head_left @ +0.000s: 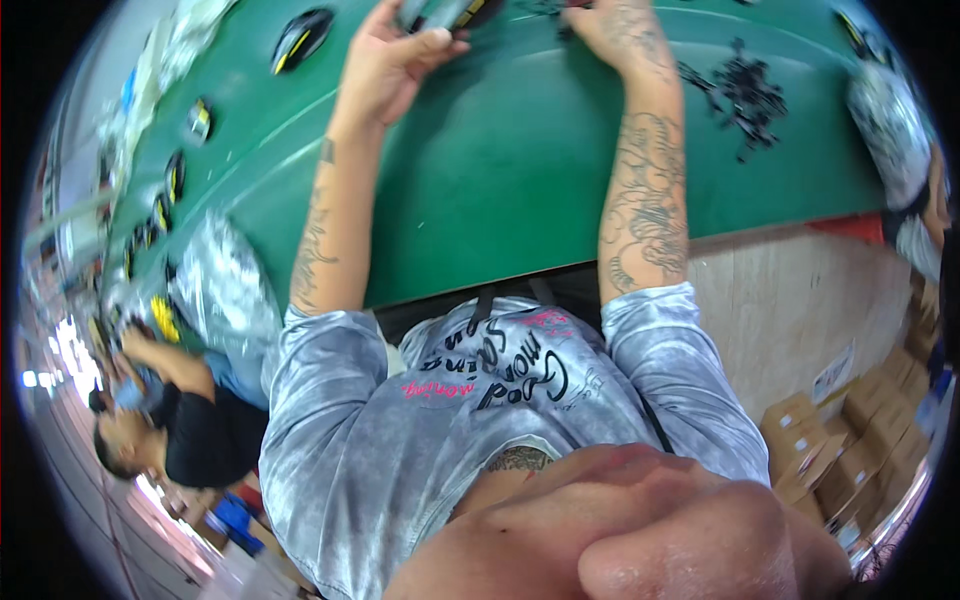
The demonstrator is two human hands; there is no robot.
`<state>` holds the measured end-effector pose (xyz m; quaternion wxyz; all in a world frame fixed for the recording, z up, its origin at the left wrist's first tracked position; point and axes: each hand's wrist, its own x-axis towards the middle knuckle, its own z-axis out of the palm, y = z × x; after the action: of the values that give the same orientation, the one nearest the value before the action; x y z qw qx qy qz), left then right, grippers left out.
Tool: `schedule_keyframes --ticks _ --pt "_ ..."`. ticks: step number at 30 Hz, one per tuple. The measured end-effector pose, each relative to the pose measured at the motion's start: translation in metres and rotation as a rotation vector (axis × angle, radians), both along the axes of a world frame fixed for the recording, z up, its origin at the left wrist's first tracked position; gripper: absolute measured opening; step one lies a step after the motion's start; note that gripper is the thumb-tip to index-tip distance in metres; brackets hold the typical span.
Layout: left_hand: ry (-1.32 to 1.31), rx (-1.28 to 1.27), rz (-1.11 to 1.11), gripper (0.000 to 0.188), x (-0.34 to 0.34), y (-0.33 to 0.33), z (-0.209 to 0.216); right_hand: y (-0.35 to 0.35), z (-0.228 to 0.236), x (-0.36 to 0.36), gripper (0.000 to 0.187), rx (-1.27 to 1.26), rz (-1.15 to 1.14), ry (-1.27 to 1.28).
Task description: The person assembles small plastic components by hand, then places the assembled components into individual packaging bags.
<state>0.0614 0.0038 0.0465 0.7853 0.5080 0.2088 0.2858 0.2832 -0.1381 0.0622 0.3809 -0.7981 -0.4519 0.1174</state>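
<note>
At the top edge of the picture my left hand (395,62) is closed on a glossy black piece with a yellow stripe (462,14), its thumb lying along the near side. The piece is cut off by the frame, so its kind is unclear. To the right, my right hand (603,28) has its fingers together over a few small dark parts on the green table (490,190). A bit of red shows at those fingertips, but what they grip is mostly out of frame. A loose pile of small black parts (748,98) lies right of my right forearm.
A similar black-and-yellow piece (302,40) lies at upper left, with several more down the table's left side. Clear plastic bags stand at left (225,285) and right (888,130). A co-worker in black (210,430) sits at left. Cardboard boxes (850,440) are stacked lower right.
</note>
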Motion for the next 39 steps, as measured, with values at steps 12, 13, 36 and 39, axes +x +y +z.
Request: schedule_keyframes --ticks 12,13,36,39 --pt "-0.266 -0.322 0.076 0.052 -0.076 -0.011 -0.034 0.031 -0.028 -0.027 0.028 0.253 0.168 0.635" --pt "-0.274 -0.329 0.073 0.052 -0.076 -0.013 -0.034 0.03 -0.025 -0.032 0.029 0.434 0.227 0.904" --pt "-0.269 -0.25 0.07 0.053 -0.065 -0.015 -0.037 0.058 -0.056 -0.106 0.035 0.602 0.218 0.351" --pt "-0.287 -0.335 0.116 0.048 -0.064 -0.017 -0.036 0.053 -0.052 -0.111 0.041 0.462 0.227 0.535"
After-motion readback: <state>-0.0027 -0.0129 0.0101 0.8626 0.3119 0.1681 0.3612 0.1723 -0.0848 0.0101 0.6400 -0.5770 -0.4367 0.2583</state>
